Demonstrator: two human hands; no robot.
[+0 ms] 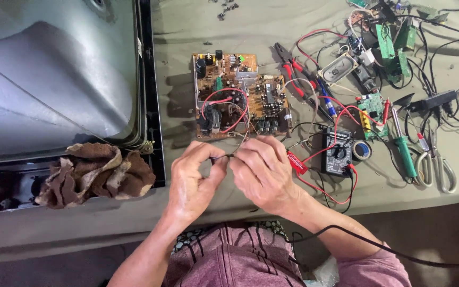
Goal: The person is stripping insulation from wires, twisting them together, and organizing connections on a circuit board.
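Both my hands meet just in front of the brown circuit board (240,95), over the grey-green cloth of the bench (197,32). My left hand (193,175) pinches a thin dark wire (223,156) between thumb and forefinger; my right hand (264,170) is curled, fingertips closed on the same wire's other side. The wire seems to run up toward the board, though its far end is lost among the red leads. To work it well, I judge the grip should sit close to the end, both hands steady and pulling lightly, so nothing tugs at the board. The black multimeter (337,154) lies just right of my right hand, the green-handled soldering iron (404,146) and scissors (438,162) farther right, and a brown rag (94,172) to the left
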